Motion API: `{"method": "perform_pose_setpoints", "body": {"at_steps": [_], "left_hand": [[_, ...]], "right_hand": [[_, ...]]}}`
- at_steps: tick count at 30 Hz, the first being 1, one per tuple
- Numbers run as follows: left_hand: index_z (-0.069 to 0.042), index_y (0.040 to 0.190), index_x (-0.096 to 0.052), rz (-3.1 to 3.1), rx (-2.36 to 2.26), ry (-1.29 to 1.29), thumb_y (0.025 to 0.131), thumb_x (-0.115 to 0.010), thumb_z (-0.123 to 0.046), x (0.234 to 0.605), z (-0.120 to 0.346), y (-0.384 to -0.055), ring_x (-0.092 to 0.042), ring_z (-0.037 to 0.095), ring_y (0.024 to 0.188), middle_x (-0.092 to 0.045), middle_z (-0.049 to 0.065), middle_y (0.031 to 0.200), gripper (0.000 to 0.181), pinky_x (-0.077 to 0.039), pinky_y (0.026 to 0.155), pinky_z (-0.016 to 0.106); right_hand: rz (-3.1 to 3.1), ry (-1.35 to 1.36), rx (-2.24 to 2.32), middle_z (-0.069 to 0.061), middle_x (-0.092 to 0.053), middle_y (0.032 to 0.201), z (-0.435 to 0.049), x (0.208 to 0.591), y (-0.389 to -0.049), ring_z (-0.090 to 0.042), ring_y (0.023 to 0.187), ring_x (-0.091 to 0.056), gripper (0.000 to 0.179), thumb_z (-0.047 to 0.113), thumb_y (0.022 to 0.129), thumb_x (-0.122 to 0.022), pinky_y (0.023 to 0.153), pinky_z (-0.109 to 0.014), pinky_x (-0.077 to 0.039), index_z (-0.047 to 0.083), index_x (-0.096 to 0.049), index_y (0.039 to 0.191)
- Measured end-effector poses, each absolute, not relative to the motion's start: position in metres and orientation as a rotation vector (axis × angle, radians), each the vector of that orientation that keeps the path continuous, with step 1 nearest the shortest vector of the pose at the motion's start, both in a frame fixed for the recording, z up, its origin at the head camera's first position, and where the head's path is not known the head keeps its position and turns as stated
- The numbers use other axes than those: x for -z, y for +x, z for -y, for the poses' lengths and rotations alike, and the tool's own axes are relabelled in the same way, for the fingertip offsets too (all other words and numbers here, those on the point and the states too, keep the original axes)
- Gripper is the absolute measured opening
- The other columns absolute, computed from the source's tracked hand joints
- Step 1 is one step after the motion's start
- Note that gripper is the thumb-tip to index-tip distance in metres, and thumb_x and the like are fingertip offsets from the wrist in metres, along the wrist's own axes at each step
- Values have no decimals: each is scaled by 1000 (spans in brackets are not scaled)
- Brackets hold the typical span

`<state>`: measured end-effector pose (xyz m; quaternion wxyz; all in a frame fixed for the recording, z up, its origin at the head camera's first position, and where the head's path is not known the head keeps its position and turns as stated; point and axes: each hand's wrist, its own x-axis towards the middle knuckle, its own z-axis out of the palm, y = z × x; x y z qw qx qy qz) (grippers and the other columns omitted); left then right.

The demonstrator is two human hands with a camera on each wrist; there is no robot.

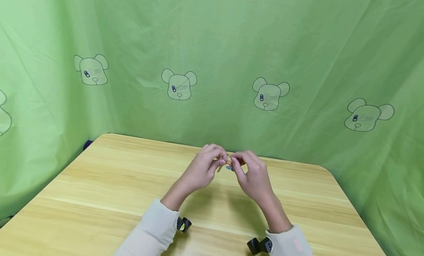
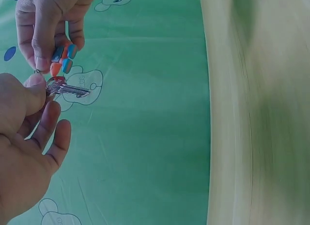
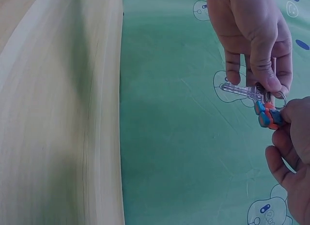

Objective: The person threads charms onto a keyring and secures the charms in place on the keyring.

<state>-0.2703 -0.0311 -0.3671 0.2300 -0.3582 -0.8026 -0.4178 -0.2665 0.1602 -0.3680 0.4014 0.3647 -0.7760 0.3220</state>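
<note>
Both hands meet above the far part of the table. My left hand (image 1: 202,169) pinches metal keys (image 3: 240,91) between thumb and fingers, and their blades stick out past its fingertips. A thin metal key ring (image 3: 284,98) shows between the two hands in the right wrist view. Close beside it, my right hand (image 1: 253,177) pinches a small orange and blue rubbery charm (image 2: 66,57). In the head view the fingers cover most of the charm, leaving its blue ends below them.
A wood-grain table (image 1: 109,182) with rounded far corners lies under the hands. Behind it hangs a green curtain (image 1: 218,39) printed with bear heads. Black wrist cameras (image 1: 255,245) sit at both pale sleeves (image 1: 152,226).
</note>
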Motion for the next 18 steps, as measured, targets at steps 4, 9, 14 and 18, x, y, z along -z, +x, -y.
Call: {"method": "perform_pose_setpoints", "body": {"at_steps": [4,9,14,18], "left_hand": [[-10,98,-68,2226,1146,-977,96,-67,-8,368,31,-270,-58,24,95,-70,3,106,3,-50,82,35],[-11,103,-71,2276,1215,-930,100,-67,-17,370,29,-270,-56,19,91,-70,-1,98,7,-53,80,43],[-10,104,-72,2280,1286,-888,100,-67,-20,370,27,-269,-59,22,94,-71,0,99,11,-54,80,46],[-8,105,-71,2280,1302,-874,100,-67,-18,370,27,-268,-59,21,93,-70,2,101,11,-55,81,46]], "right_hand": [[1941,921,-798,-8,-67,84,-160,368,-266,-18,73,-66,14,-12,86,-72,62,-32,-58,0,-69,95],[1928,897,-773,-9,-67,85,-160,368,-265,-19,74,-66,15,-12,86,-72,61,-34,-58,0,-69,94],[1924,899,-751,-10,-67,85,-160,368,-266,-20,74,-66,14,-11,86,-73,62,-34,-58,-1,-69,95],[1928,917,-739,-10,-67,85,-159,368,-266,-21,74,-66,15,-11,85,-73,62,-34,-58,-1,-68,96]]}}
